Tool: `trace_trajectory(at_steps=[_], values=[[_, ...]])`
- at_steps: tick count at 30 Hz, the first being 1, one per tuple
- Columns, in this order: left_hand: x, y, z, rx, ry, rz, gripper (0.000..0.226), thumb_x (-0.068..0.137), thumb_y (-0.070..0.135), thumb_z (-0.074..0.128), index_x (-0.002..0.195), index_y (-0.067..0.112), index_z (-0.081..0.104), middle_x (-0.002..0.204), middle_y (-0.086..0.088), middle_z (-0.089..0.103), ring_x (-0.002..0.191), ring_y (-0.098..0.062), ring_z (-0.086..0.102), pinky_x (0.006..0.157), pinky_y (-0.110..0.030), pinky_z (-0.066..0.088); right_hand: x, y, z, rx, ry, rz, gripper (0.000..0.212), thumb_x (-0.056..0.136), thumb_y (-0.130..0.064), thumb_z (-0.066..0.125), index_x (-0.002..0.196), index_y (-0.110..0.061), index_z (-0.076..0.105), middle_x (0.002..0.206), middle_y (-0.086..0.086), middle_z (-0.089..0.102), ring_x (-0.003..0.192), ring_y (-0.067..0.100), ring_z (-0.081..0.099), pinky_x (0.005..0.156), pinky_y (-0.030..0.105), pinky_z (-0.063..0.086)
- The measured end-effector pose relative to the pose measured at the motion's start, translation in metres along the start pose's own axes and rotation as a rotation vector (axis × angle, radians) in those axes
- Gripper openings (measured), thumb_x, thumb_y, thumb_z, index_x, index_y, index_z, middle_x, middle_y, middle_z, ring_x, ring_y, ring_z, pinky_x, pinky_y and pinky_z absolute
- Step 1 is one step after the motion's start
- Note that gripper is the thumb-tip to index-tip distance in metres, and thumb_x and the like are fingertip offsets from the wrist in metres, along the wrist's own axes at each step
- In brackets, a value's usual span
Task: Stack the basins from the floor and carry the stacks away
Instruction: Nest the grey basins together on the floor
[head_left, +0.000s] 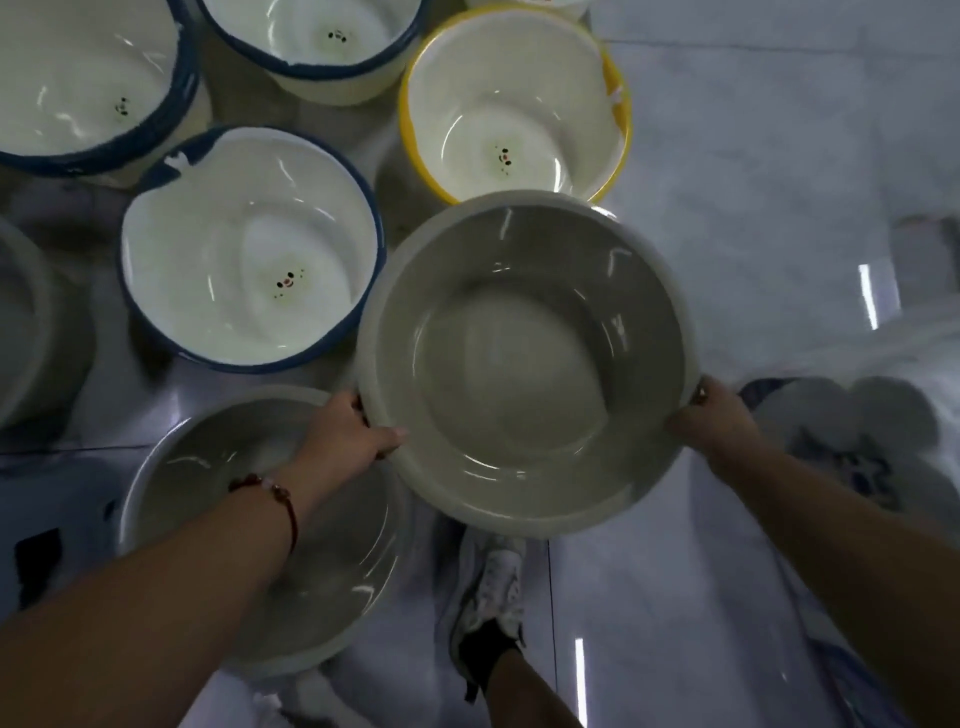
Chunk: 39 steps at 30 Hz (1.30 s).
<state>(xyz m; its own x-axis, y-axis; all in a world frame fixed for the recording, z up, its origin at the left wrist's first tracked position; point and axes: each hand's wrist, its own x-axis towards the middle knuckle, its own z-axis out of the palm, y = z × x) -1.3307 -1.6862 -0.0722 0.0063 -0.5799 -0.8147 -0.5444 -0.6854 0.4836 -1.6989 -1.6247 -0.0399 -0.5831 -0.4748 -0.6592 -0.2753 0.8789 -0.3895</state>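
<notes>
A grey basin (524, 364) hangs in the air at the middle of the view, held by both hands. My left hand (348, 434) grips its left rim with the thumb over the edge. My right hand (714, 415) grips the right rim. A second grey basin (208, 473) sits on the floor below my left forearm. Beyond them stand a yellow-rimmed white basin (514, 98) and three blue-rimmed white basins (249, 244), (83, 78), (317, 36), each with a small face print inside.
The floor (753, 182) is pale glossy tile with light reflections. My foot in a white and black shoe (488, 608) is under the held basin. Part of another grey basin (26, 322) shows at the left edge. A blurred patterned shape (852, 441) lies at the right.
</notes>
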Motion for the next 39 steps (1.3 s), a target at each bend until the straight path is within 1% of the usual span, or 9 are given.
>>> trace_trajectory(at_steps=[4,8,12,15,19,25,31,35,39], values=[[0.033,0.002,0.015,0.095,0.013,-0.015,0.046,0.068,0.023,0.087,0.098,0.031,0.053,0.106,-0.003,0.070,0.096,-0.026,0.068,0.090,-0.049,0.056,0.035,0.000,0.015,-0.345,0.018,-0.032,0.040,0.084,-0.013,0.062,0.120,-0.002,0.047,0.106,0.016,0.055,0.103,0.036,0.060,0.075,0.037,0.046],[0.064,-0.014,0.021,0.203,0.030,-0.003,0.062,0.055,0.047,0.078,0.110,0.024,0.059,0.106,0.002,0.070,0.094,-0.021,0.067,0.088,-0.045,0.055,0.069,0.005,0.036,-0.496,-0.008,-0.039,0.040,0.089,-0.016,0.061,0.122,-0.001,0.044,0.117,0.023,0.058,0.107,0.039,0.059,0.079,0.039,0.046],[0.087,-0.018,0.025,0.323,0.009,0.015,0.046,0.077,0.036,0.078,0.116,0.020,0.061,0.105,0.001,0.068,0.094,-0.020,0.064,0.081,-0.037,0.051,0.089,0.017,0.064,-0.543,-0.026,0.014,0.034,0.089,-0.014,0.059,0.118,-0.002,0.044,0.116,0.022,0.059,0.105,0.039,0.060,0.076,0.036,0.042],[0.101,-0.024,0.027,0.353,0.031,0.025,0.041,0.077,0.033,0.076,0.114,0.021,0.061,0.103,0.001,0.068,0.092,-0.020,0.064,0.082,-0.038,0.052,0.094,0.027,0.083,-0.525,-0.012,0.068,0.028,0.095,-0.012,0.053,0.120,-0.003,0.044,0.111,0.018,0.057,0.104,0.037,0.059,0.075,0.035,0.039],[0.111,-0.032,0.027,0.350,-0.002,0.046,0.038,0.077,0.031,0.072,0.112,0.023,0.061,0.100,0.004,0.068,0.090,-0.018,0.064,0.082,-0.040,0.054,0.099,0.037,0.099,-0.405,-0.002,0.120,0.037,0.093,-0.013,0.054,0.127,-0.006,0.041,0.104,0.013,0.053,0.090,0.031,0.053,0.074,0.039,0.046],[0.130,-0.028,0.034,0.313,-0.025,-0.008,0.015,0.084,0.020,0.061,0.099,0.021,0.064,0.090,0.000,0.069,0.084,-0.020,0.066,0.077,-0.036,0.055,0.104,0.044,0.106,0.227,-0.169,0.479,0.048,0.095,-0.014,0.058,0.139,-0.007,0.040,0.131,0.017,0.051,0.111,0.036,0.052,0.092,0.049,0.049],[0.147,-0.026,0.043,0.033,0.013,-0.193,0.028,0.082,0.009,0.067,0.108,0.015,0.058,0.101,-0.007,0.066,0.091,-0.030,0.065,0.081,-0.046,0.059,0.105,0.057,0.109,0.413,-0.215,0.585,0.053,0.095,-0.007,0.058,0.143,-0.005,0.036,0.141,0.019,0.045,0.127,0.037,0.046,0.102,0.049,0.043],[0.145,-0.027,0.046,-0.167,0.006,-0.279,0.025,0.083,-0.003,0.066,0.099,0.016,0.057,0.108,-0.010,0.066,0.099,-0.030,0.064,0.087,-0.047,0.056,0.103,0.061,0.104,0.438,-0.175,0.595,0.047,0.092,-0.001,0.056,0.137,-0.005,0.042,0.121,0.015,0.051,0.110,0.032,0.051,0.097,0.042,0.046],[0.127,-0.024,0.034,-0.273,-0.069,-0.307,0.030,0.084,-0.001,0.067,0.110,0.010,0.058,0.108,-0.012,0.069,0.098,-0.031,0.067,0.082,-0.046,0.058,0.089,0.057,0.083,0.457,-0.125,0.556,0.021,0.086,0.005,0.051,0.099,-0.010,0.057,0.093,0.009,0.052,0.082,0.022,0.053,0.079,0.037,0.050]])
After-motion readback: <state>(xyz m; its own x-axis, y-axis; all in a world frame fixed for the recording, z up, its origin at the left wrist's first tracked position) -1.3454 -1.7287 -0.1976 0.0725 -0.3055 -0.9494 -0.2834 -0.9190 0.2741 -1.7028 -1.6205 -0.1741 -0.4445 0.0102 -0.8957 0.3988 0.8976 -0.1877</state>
